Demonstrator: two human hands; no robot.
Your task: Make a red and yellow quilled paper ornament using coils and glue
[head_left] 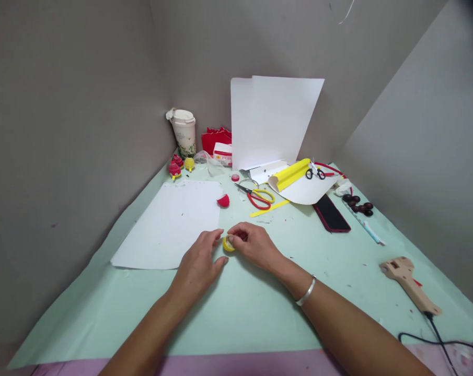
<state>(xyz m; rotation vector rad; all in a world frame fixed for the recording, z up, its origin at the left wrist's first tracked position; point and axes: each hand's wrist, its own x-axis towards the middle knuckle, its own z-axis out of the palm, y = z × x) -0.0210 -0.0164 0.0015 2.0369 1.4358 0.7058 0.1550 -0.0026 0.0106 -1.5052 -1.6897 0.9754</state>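
One pale green paper sheet covers the bench [240, 313], which sits in a corner between grey walls. Leaning on the back wall is a large white card [275, 120], standing upright. A white paper sheet [169, 224] lies flat on the left of the bench.

Both forearms reach in from the bottom edge. The left hand [199, 263] rests at the near right corner of the flat sheet. Its forefinger and thumb are set in a narrow grip on the left side of a small yellow ring [228, 244]. The right hand [255, 245], with a silver bangle [306, 291] on its wrist, curls its fingers over the ring's right side and holds it in a close grip.

Far right, a beige glue gun [408, 282] lies on its side with a black cord. A dark phone [331, 213] in a red case lies face up, right of centre. A lidded paper cup [184, 131] stands in the back left corner. A roll of yellow paper [291, 175] lies on a curled white sheet, with small black scissors [315, 172] beside it. Red-and-yellow-handled scissors [257, 196] lie near the middle, and a red half dome [223, 200] sits just off the flat sheet's far right corner.

Smallest of all, the yellow ring sits low over the bench centre, between the two hands.
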